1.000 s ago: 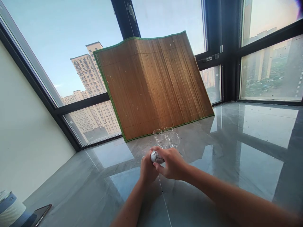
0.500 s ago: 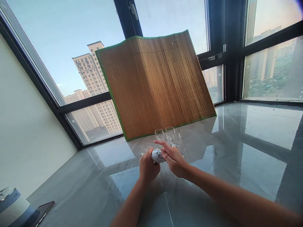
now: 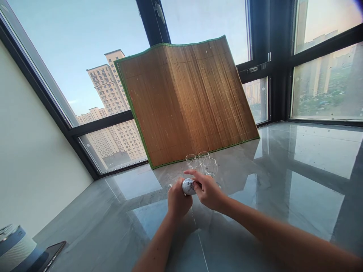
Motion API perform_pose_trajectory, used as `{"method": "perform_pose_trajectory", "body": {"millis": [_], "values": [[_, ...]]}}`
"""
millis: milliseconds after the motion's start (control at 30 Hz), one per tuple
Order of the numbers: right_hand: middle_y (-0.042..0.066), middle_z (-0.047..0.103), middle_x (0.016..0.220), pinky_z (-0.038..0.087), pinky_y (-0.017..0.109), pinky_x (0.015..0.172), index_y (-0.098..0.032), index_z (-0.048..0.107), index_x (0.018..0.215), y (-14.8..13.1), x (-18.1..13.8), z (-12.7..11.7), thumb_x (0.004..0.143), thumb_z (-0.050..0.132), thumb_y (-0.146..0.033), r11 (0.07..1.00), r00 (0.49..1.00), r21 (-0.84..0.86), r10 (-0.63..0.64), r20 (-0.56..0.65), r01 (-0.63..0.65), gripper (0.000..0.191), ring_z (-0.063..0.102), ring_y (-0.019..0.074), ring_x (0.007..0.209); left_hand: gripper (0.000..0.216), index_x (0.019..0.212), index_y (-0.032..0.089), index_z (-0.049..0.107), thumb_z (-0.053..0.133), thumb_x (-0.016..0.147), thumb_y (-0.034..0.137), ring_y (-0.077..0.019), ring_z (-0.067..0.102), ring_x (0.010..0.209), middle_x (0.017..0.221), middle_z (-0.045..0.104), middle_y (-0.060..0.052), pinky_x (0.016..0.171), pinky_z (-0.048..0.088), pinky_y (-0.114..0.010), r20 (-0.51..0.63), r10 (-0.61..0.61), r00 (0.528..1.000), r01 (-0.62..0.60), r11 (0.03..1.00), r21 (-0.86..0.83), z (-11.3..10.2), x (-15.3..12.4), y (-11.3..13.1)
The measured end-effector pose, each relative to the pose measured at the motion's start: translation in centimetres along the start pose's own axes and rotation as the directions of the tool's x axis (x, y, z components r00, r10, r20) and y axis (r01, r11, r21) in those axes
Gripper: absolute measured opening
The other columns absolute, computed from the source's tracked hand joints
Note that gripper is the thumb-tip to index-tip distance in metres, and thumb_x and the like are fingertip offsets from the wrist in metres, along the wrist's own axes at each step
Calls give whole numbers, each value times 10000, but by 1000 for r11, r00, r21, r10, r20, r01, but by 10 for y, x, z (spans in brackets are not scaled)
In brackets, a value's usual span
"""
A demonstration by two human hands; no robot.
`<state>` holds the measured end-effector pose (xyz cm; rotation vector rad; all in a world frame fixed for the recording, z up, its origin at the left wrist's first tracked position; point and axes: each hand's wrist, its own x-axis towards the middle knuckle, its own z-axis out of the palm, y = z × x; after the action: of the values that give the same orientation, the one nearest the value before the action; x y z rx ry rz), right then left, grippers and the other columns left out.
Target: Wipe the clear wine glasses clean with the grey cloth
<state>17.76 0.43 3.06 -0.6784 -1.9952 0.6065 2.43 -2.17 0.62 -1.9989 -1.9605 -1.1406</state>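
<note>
My left hand [image 3: 179, 198] is wrapped round what looks like a stemmed glass, mostly hidden by the fingers. A clear glass edge [image 3: 169, 187] shows beyond its knuckles. In the round mouth, turned toward me, sits a crumpled pale grey cloth [image 3: 187, 186]. My right hand [image 3: 208, 190] pinches the cloth at the right side of the mouth, its index finger stretched out to the left above it. Just behind the hands stand several clear stemmed glasses [image 3: 210, 166] in a close group, their lower parts partly covered by my right hand.
A brown bamboo mat [image 3: 187, 102] with green edging leans against the window behind the glasses. A blue and white cup-like container [image 3: 17, 245] and a dark phone [image 3: 53, 253] lie at the lower left. The glossy grey tiled surface [image 3: 107, 230] reflects the windows.
My right hand has shifted slightly, its fingers and thumb now closer together on the cloth. My left hand keeps its hold, and the other glasses stay in place.
</note>
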Motion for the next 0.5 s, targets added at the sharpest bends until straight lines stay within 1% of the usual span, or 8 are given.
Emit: {"method": "perform_pose_trajectory", "body": {"millis": [267, 500], "values": [[13, 683, 744, 422, 281, 655, -230, 578, 1289, 1, 0, 0, 901, 453, -136, 1000, 1000, -23, -6, 1, 6, 417, 590, 178, 654, 148, 833, 227, 511, 589, 764, 122, -183, 616, 647, 698, 671, -4, 555, 236, -280, 4, -8, 1000, 8, 1000, -25, 1, 0, -1], [33, 710, 802, 444, 295, 688, -220, 574, 1279, 1, 0, 1, 923, 432, -152, 1000, 1000, -6, 2, 16, -2, 389, 625, 190, 708, 156, 842, 229, 515, 585, 753, 121, -181, 614, 648, 699, 671, -3, 558, 242, -275, -1, -11, 1000, 11, 999, -48, 2, 0, -3]]}}
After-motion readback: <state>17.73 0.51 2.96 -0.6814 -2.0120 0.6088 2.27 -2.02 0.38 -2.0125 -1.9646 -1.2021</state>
